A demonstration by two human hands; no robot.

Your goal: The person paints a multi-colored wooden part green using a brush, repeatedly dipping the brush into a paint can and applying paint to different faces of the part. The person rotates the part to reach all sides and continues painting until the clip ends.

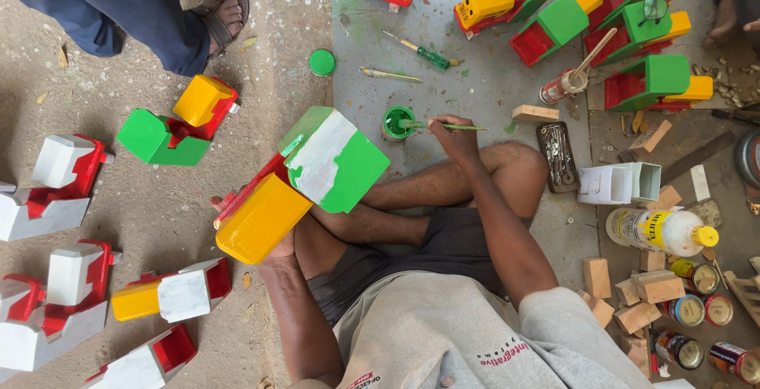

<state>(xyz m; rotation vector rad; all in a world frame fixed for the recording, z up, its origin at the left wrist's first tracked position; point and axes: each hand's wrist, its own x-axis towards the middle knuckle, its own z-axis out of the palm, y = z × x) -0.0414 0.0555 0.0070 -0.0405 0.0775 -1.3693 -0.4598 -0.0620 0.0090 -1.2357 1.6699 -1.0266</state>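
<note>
My left hand (273,248) holds up a wooden toy truck (305,179) with a yellow front, red body and a cab that is part white, part green. My right hand (453,136) grips a thin paintbrush (443,125) whose tip dips into a small open tin of green paint (397,122) on the floor, just past my crossed legs.
Finished green, red and yellow trucks (625,33) stand at the top right, white-primed ones (55,191) at the left. Wood blocks (633,286), paint tins (697,310), a glue bottle (661,231) and tools lie at the right. Another person's sandalled foot (222,13) is at the top left.
</note>
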